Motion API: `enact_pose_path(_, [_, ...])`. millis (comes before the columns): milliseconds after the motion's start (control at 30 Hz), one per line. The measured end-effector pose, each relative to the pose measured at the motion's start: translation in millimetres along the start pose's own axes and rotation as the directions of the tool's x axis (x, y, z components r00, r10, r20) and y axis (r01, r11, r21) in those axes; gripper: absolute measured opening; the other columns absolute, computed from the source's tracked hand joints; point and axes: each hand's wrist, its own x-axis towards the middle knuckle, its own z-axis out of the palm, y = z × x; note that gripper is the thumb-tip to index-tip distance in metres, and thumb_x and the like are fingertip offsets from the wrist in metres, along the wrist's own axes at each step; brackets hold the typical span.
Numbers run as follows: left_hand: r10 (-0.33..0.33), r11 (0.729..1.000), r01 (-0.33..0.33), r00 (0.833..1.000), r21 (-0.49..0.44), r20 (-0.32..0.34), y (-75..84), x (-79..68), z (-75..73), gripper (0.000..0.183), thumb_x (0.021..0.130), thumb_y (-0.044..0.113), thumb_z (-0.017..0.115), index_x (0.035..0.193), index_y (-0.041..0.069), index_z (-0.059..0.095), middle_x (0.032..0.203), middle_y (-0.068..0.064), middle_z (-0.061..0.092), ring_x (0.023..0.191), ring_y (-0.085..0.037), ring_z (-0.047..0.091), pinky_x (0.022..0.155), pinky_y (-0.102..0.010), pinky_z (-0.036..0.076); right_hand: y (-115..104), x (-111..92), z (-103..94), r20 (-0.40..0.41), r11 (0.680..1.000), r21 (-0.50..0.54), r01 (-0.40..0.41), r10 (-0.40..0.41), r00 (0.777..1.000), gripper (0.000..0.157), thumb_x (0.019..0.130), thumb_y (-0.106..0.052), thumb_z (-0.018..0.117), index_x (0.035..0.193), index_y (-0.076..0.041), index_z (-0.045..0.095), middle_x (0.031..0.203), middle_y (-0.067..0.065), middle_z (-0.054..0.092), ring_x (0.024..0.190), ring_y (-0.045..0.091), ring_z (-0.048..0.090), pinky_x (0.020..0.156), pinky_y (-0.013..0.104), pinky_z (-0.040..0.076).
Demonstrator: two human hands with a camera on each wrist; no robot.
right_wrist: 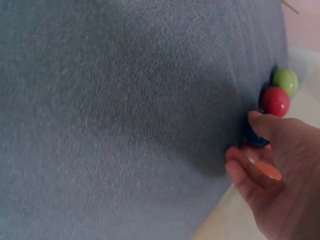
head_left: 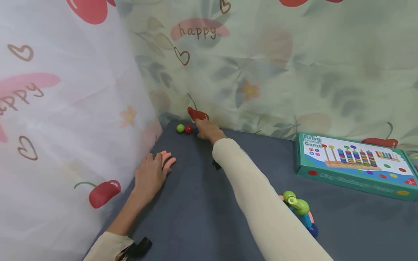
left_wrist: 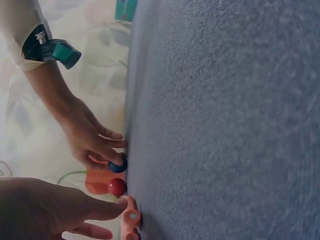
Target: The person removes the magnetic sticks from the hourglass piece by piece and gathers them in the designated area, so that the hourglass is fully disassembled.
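At the table's far edge, my right hand pinches a dark blue ball, its thumb on the near side. A red ball sits right beside the blue one, and a green ball stands beyond it, in line near the corner. Nearer and to the left, my left hand holds several salmon-pink toy pieces that stick out between thumb and fingers. One pink piece shows a small round end in the left wrist view; the rest lies hidden by the hand.
A green Ring Challenge Game box lies at the back right. Partly behind my right sleeve is a joined toy of green, blue and pink pieces. Printed cloth hangs along the left and back of the grey table.
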Motion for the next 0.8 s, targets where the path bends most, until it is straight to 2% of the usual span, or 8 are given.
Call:
enact_pose_path(100, [0.017, 1.0, -0.017, 1.0, -0.014, -0.012, 1.5, 0.7, 3.8, 0.044, 0.082, 0.026, 0.091, 0.104, -0.004, 0.068, 0.084, -0.022, 0.061, 0.073, -0.041, 0.062, 0.052, -0.052, 0.052, 2, 1, 2.9, 0.0, 0.999, 0.0, -0.037, 0.037, 0.999, 0.041, 0.103, -0.024, 0.066, 0.14, -0.011, 0.052, 0.139, 0.015, 0.064, 0.125, 0.031, 0.065, 0.106, 0.049, 0.053])
enact_pose_path(200, [0.022, 0.999, -0.022, 1.0, -0.024, 0.006, 2.4, 1.5, 6.5, 0.038, 0.085, 0.027, 0.089, 0.098, -0.003, 0.07, 0.085, -0.023, 0.062, 0.073, -0.041, 0.063, 0.053, -0.052, 0.052, 0, -2, 3.9, 0.004, 0.998, 0.027, -0.061, 0.06, 0.998, 0.048, 0.104, -0.029, 0.065, 0.146, -0.013, 0.048, 0.146, 0.015, 0.06, 0.132, 0.032, 0.062, 0.11, 0.053, 0.05])
enact_pose_path(367, [-0.007, 1.0, 0.008, 0.998, -0.024, 0.06, 2.4, 4.0, 6.7, 0.031, 0.085, 0.024, 0.088, 0.089, -0.002, 0.071, 0.087, -0.021, 0.062, 0.074, -0.038, 0.061, 0.054, -0.051, 0.053, -3, -1, 4.4, 0.004, 0.998, 0.047, -0.044, 0.044, 0.999, 0.049, 0.104, -0.03, 0.065, 0.146, -0.013, 0.048, 0.147, 0.016, 0.06, 0.133, 0.033, 0.061, 0.11, 0.054, 0.05])
enact_pose_path(567, [-0.016, 1.0, 0.017, 0.999, -0.019, 0.039, 3.4, 9.7, 4.3, 0.023, 0.087, 0.013, 0.082, 0.098, -0.006, 0.076, 0.086, -0.022, 0.062, 0.073, -0.04, 0.062, 0.054, -0.051, 0.053, -3, -5, 0.8, 0.002, 0.996, 0.077, -0.051, 0.051, 0.999, 0.053, 0.102, -0.03, 0.069, 0.145, -0.012, 0.044, 0.144, 0.015, 0.06, 0.133, 0.031, 0.061, 0.109, 0.049, 0.051])
enact_pose_path(733, [-0.03, 0.999, 0.03, 0.999, -0.015, 0.042, 1.6, 13.6, 6.7, 0.015, 0.086, 0.007, 0.076, 0.093, -0.006, 0.075, 0.088, -0.022, 0.062, 0.078, -0.041, 0.062, 0.057, -0.053, 0.053, -1, -12, -2.6, 0.011, 0.994, 0.106, -0.035, 0.034, 0.999, 0.058, 0.102, -0.031, 0.069, 0.146, -0.01, 0.039, 0.144, 0.016, 0.061, 0.134, 0.032, 0.06, 0.112, 0.049, 0.049])
enact_pose_path(800, [-0.041, 0.999, 0.042, 0.998, -0.018, 0.049, 1.2, 14.7, 7.0, 0.01, 0.086, 0.004, 0.071, 0.087, -0.005, 0.075, 0.088, -0.022, 0.062, 0.078, -0.041, 0.061, 0.055, -0.052, 0.051, 0, -19, -10.7, 0.05, 0.992, 0.123, -0.02, 0.014, 0.999, 0.067, 0.103, -0.035, 0.067, 0.153, -0.008, 0.032, 0.152, 0.018, 0.055, 0.14, 0.033, 0.056, 0.116, 0.049, 0.045])
